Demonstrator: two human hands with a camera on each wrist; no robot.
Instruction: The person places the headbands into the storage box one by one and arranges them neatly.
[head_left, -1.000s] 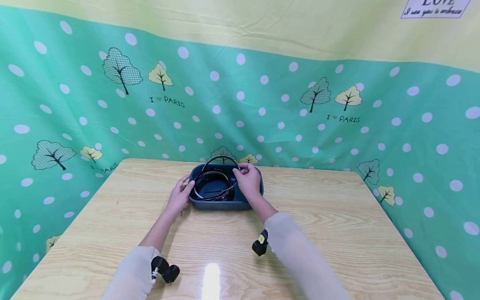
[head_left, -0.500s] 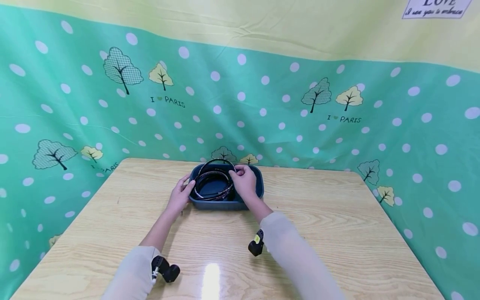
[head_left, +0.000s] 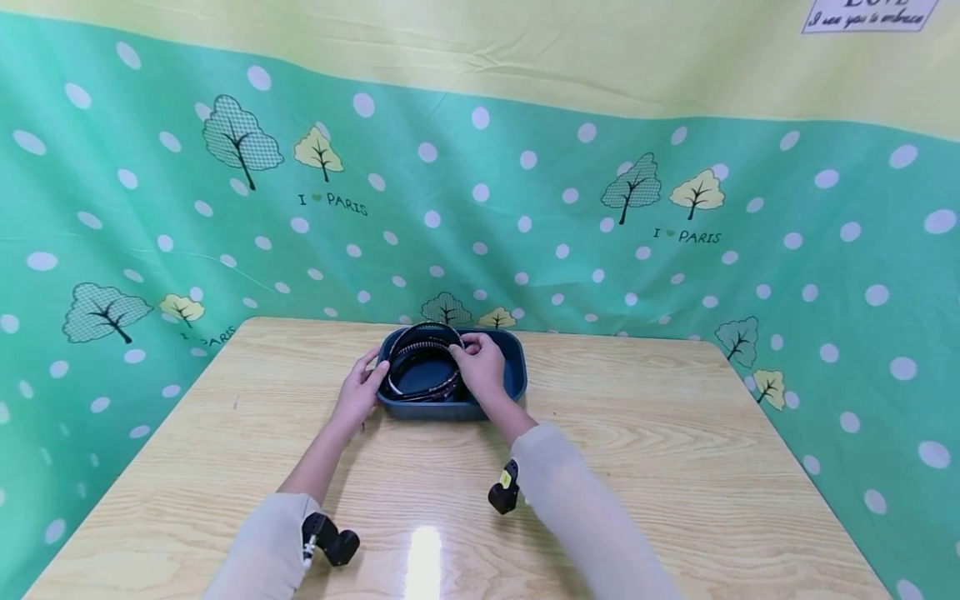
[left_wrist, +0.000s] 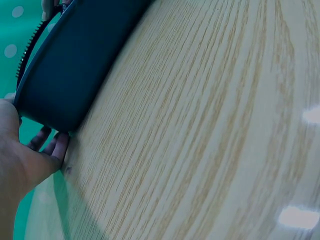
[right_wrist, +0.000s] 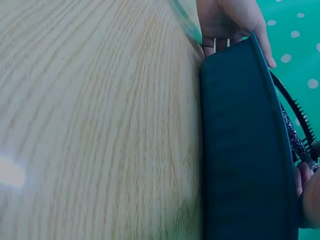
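Observation:
A dark blue oblong bin stands on the table, with several dark headbands nested in its left half. My left hand holds the bin's left end, thumb at the rim and fingers against the outer wall, as the left wrist view also shows. Above the bin's middle, my right hand pinches the right side of a headband, whose arch rises above the others. In the right wrist view a black toothed headband and a glittery one show past the rim; the right fingertips are partly hidden behind the wall.
The wooden table runs up to a green dotted curtain close behind the bin. Small black cameras are strapped at both sleeves. The bin's right end shows bare floor beside the right hand.
My right hand has moved left with the headband, and its arch has come lower and closer over the other headbands. The left hand and the bin have stayed in place.

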